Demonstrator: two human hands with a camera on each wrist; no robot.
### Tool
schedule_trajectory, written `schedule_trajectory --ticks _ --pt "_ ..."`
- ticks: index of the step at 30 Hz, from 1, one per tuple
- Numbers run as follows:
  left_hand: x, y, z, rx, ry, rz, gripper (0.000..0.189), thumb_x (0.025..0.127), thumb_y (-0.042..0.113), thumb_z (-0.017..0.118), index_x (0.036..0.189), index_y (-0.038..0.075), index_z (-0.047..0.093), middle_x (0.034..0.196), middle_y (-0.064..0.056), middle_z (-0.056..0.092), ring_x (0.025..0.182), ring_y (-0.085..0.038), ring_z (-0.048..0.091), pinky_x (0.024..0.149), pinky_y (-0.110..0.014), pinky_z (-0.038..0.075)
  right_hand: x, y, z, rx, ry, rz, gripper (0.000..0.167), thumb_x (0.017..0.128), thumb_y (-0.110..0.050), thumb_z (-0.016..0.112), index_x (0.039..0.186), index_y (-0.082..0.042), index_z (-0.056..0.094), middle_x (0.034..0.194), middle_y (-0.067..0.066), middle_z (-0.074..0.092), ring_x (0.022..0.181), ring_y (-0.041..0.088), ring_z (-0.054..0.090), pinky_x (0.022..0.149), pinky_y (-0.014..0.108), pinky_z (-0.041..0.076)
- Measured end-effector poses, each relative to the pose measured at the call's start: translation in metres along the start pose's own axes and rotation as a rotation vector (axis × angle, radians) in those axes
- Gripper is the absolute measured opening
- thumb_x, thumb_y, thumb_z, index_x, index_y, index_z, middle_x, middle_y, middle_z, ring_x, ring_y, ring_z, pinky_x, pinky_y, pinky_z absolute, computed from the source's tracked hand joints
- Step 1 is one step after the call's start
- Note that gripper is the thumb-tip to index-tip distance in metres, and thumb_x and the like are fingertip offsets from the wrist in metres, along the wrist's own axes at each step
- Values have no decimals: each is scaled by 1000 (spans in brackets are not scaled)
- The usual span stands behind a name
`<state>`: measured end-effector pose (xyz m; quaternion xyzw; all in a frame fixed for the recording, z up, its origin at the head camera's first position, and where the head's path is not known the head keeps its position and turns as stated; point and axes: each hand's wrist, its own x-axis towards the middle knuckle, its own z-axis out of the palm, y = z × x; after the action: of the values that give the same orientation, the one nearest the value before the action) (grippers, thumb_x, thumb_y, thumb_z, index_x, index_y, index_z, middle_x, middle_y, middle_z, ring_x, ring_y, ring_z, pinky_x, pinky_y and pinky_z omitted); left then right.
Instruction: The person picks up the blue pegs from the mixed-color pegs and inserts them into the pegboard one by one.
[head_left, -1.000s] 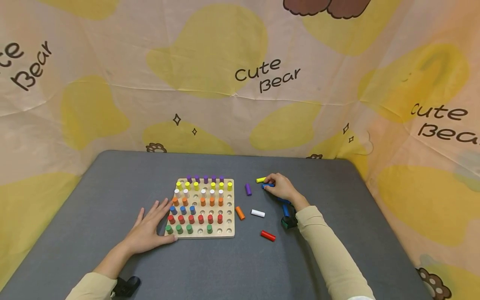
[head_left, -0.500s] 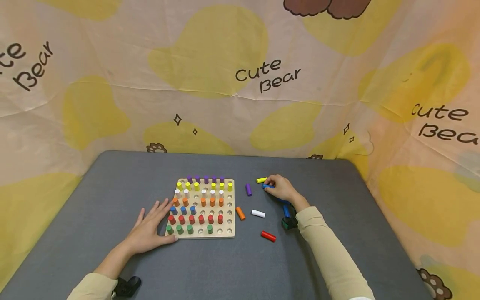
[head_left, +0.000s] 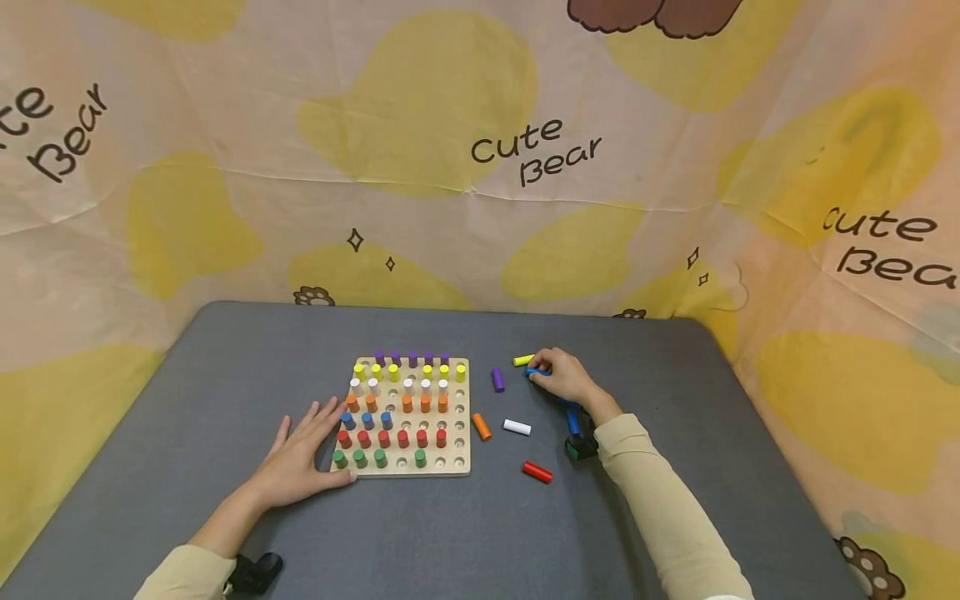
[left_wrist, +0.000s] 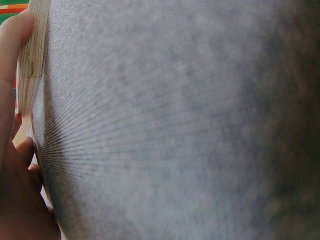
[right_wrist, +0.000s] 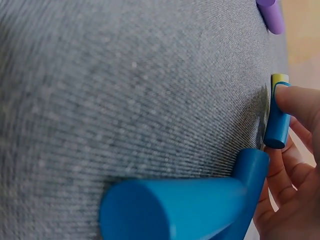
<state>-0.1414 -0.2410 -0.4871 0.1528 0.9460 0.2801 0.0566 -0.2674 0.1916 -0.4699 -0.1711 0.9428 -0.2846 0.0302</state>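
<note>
Touching the left edge of a square, pale wooden pegboard at the frame's lower centre, the left hand lies with fingers spread, grasping nothing. Right of the board rest an orange cylindrical peg and a purple cylindrical peg. Farther right, just beside a yellow cylindrical peg, the right hand pinches a blue cylindrical peg between thumb and fingers; whether it is lifted, I cannot tell. Picking up seems the step in hand; next probably calls for raising it without nudging the yellow one.
</note>
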Motion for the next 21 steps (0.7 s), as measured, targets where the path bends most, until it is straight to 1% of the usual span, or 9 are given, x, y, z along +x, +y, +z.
schedule_trajectory --ticks 4,6,9,12,13,16,21 --pt "0 1 -1 1 -1 -1 105 66 62 70 148 16 23 152 -16 18 138 -43 10 104 -63 -8 -1 1 -2 40 20 -28 12 84 -14 65 94 -8 65 83 7 56 74 18 49 67 32 41" --pt "0 2 -1 -1 -3 -2 105 66 62 70 148 16 22 152 -16 18 138 -43 9 104 -63 -8 -3 1 -3 60 45 -75 12 85 -18 65 93 -9 65 81 5 55 72 18 49 64 31 40" --pt "0 2 -1 -3 -3 -1 105 66 62 70 148 16 22 152 -16 18 139 -43 9 104 -63 -8 -4 0 -5 84 60 -121 12 85 -21 65 92 -11 64 80 4 54 70 17 47 62 30 39" --pt "0 2 -1 1 -2 1 105 66 62 70 148 17 22 153 -15 18 139 -42 9 104 -63 -8 -4 -5 -7 80 57 -126 13 85 -19 65 94 -10 64 81 4 54 70 17 46 61 30 38" --pt "0 1 -1 3 0 1 105 66 62 70 148 17 22 153 -15 18 139 -42 9 104 -63 -8 -4 -7 -7 78 44 -107 14 84 -17 66 95 -10 64 82 5 55 71 17 47 63 31 39" --pt "0 1 -1 5 0 2 106 66 62 70 148 16 22 153 -16 18 139 -42 9 104 -63 -8 -3 -13 -9 53 43 -103 15 83 -15 67 97 -9 64 84 5 56 71 17 47 63 29 39" --pt "0 3 -2 3 -1 3 105 66 62 70 148 16 22 152 -16 18 139 -42 9 104 -63 -8 -4 -24 -11 53 48 -118 14 85 -16 66 98 -11 64 86 3 58 72 14 49 63 26 40"
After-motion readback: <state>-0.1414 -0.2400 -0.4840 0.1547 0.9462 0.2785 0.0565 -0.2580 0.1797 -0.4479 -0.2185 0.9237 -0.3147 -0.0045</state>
